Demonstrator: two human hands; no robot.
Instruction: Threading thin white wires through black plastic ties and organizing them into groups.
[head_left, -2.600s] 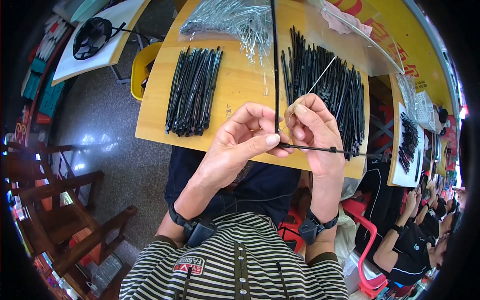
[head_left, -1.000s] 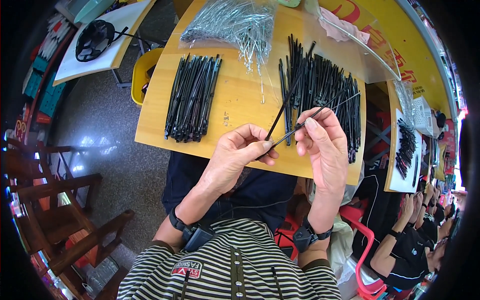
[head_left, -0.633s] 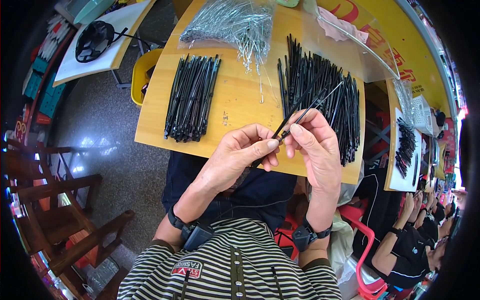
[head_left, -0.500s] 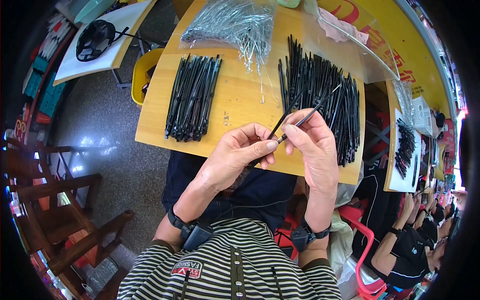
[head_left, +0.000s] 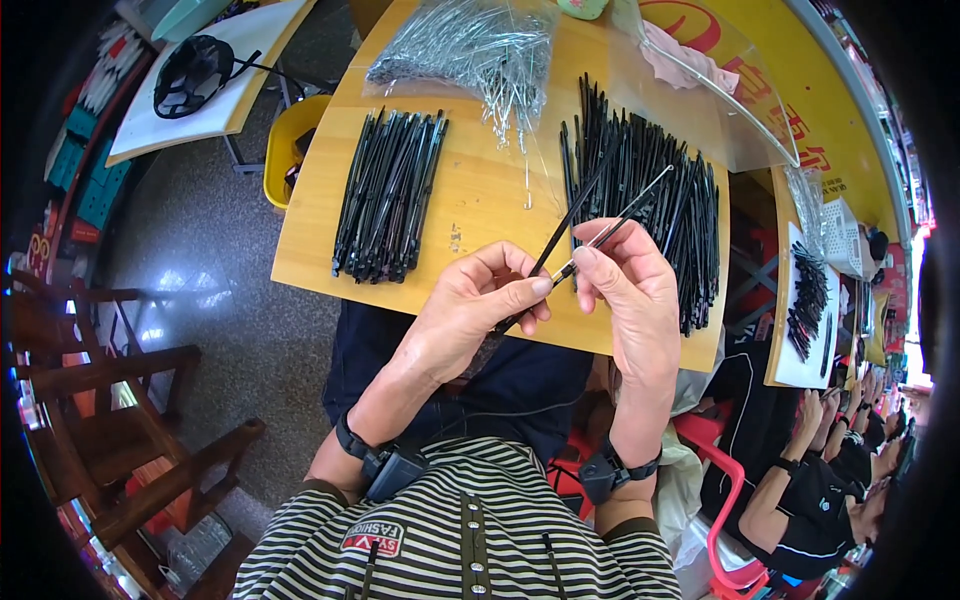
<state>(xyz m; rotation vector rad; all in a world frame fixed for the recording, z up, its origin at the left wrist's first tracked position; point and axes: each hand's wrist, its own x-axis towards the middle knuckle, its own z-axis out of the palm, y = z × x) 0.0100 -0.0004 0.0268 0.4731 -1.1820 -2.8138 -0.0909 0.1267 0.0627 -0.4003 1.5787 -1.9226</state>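
Note:
My left hand is closed, pinching thin black rods between thumb and fingers above the front edge of the wooden table. One long black rod slants up and away from its grip. My right hand pinches a thin dark rod with a small pale hooked tip, crossing the other rod close to my left fingertips. Behind my right hand lies a thick pile of black rods. To the left is a neater bundle of black rods.
A clear bag of thin metal wires lies at the table's far side, some wires spilling out. A clear plastic guard stands at the far right. A yellow bin is left of the table. A person in black sits at right.
My right hand has shifted slightly, and its hooked rod has moved a little left. The fingers have loosened slightly around it. My left hand stays nearly still, holding the rods.

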